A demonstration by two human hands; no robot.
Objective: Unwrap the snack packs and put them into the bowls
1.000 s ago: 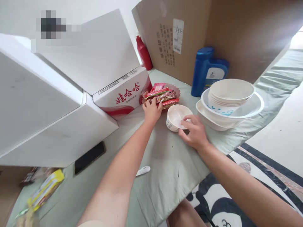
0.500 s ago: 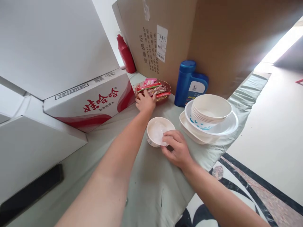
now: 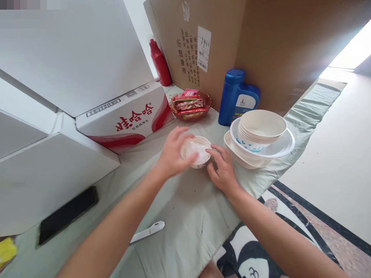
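Bowl [image 3: 199, 165], left hand [image 3: 174, 152] blurred, spread wide, right hand [image 3: 223, 170] at rim, grip unclear

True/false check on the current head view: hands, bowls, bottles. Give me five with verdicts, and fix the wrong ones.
1. The right hand is at the small bowl's rim. True.
2. The left hand is inside the snack dish. False: it is at the small bowl, apart from the dish.
3. The blue bottle stands in front of the brown carton. True.
4. The red bottle is right of the blue bottle. False: in the picture it is to the left.
5. Stacked bowls sit in a wider white bowl. True.
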